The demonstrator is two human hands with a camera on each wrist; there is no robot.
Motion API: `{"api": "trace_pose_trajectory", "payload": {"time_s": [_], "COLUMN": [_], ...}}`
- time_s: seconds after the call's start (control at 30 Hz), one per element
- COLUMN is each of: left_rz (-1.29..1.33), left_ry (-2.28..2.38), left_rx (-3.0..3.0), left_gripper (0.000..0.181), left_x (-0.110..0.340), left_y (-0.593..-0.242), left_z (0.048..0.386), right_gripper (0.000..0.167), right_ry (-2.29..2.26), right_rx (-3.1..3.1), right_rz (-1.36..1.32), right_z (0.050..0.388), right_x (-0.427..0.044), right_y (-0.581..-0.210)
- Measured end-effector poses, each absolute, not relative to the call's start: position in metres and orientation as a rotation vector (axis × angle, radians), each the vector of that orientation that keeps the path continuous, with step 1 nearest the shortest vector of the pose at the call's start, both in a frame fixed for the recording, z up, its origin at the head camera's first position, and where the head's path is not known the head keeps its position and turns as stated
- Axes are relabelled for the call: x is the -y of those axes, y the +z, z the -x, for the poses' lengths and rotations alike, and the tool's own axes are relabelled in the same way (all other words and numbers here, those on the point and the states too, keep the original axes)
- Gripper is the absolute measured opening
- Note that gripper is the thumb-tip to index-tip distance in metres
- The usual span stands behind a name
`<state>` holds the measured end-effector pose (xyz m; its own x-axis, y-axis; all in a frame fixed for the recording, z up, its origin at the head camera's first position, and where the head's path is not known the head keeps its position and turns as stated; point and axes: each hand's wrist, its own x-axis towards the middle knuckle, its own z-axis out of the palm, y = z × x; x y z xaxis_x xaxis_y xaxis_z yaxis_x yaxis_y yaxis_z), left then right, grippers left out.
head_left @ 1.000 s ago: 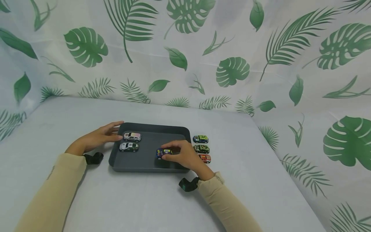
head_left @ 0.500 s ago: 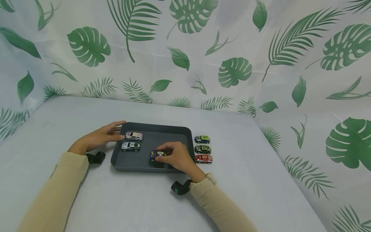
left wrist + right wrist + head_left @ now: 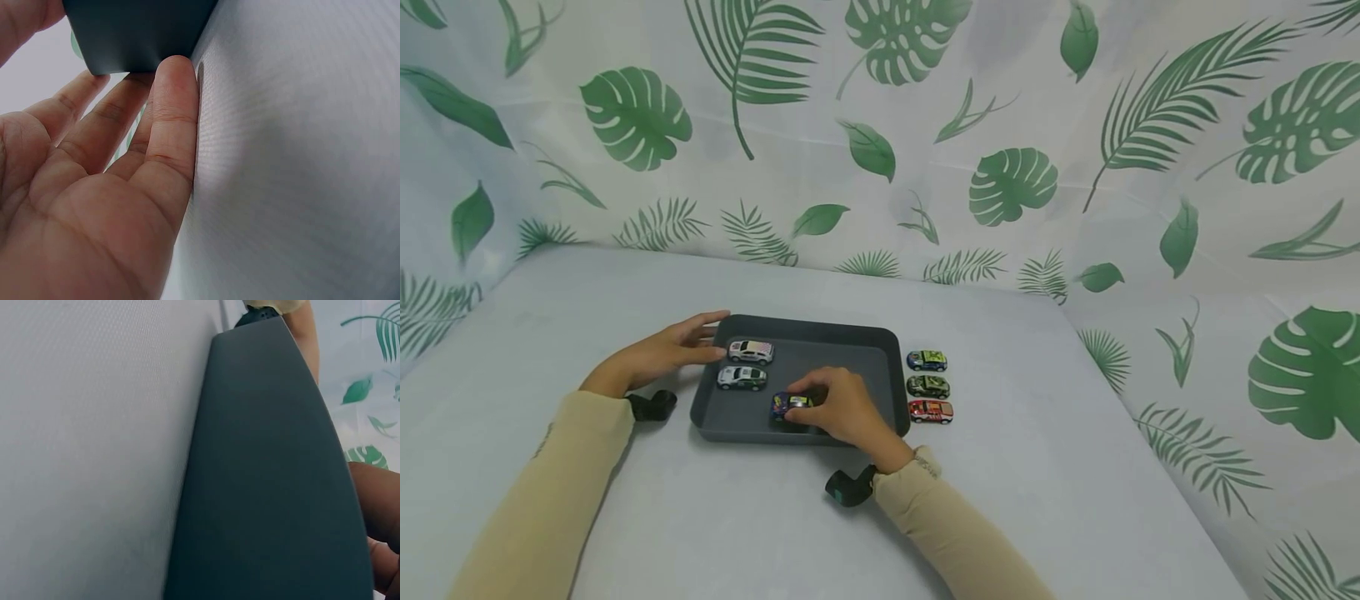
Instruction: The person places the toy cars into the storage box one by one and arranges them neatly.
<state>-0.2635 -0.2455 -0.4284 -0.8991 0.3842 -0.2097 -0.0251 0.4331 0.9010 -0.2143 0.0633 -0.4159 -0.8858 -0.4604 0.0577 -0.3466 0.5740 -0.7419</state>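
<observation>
The right hand [image 3: 844, 408] pinches a blue-purple toy car [image 3: 781, 406] low over the front middle of the dark grey tray [image 3: 827, 333]. Inside the tray's left part stand a white-pink car [image 3: 751, 351] and a white-green car [image 3: 742, 377], one behind the other. With fingers extended, the left hand [image 3: 658, 357] touches the tray's left end; in the left wrist view, its fingertips [image 3: 175, 72] meet the tray wall [image 3: 134, 37]. The right wrist view shows mostly the tray's outer side [image 3: 269, 462], which hides the held car.
Right of the tray, on the white table [image 3: 1037, 433], three cars stand in a column: blue-yellow [image 3: 927, 360], green [image 3: 928, 386] and red [image 3: 931, 411]. A leaf-patterned cloth [image 3: 925, 125] hangs behind and at the sides. Each wrist wears a black device.
The right hand has moved left across the tray with the blue-purple car, uncovering the red car. The left hand keeps its place at the tray; the whole view has shifted slightly.
</observation>
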Motion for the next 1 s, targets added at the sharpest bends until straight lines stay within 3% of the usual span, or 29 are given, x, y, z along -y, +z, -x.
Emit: {"api": "trace_pose_trajectory", "payload": {"time_s": [1.0], "left_rz": [-0.322], "left_ry": [1.481], "left_rx": [-2.304], "left_gripper": [0.087], "left_x": [0.246], "left_y": [-0.429], "left_z": [0.265], "right_gripper": [0.026], "right_ry": [-1.115], "right_rx": [-2.718], "right_rz": [0.678], "right_z": [0.213], "right_x": [-0.022], "right_y": [-0.416]}}
